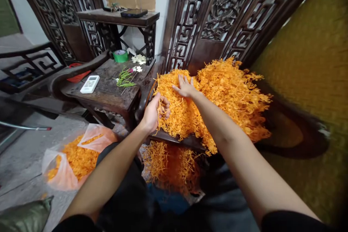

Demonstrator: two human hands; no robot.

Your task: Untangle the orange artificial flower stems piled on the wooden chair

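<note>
A big heap of orange artificial flower sprigs (228, 94) covers a dark wooden seat in front of me. At the heap's left edge my left hand (155, 113) has its fingers curled round a few thin orange stems. My right hand (185, 86) lies on top of the sprigs, its fingers spread, with nothing visibly gripped. Below the seat edge, between my legs, more orange sprigs (163, 159) hang or stand in a reddish bundle.
On the floor at left sits a clear plastic bag (66, 174) of orange pieces. The dark side table (108, 94) carries a white remote control (90, 84), green tape (120, 56), green stems (125, 78) and white flowers (139, 59). A phone (134, 13) lies on a raised stand.
</note>
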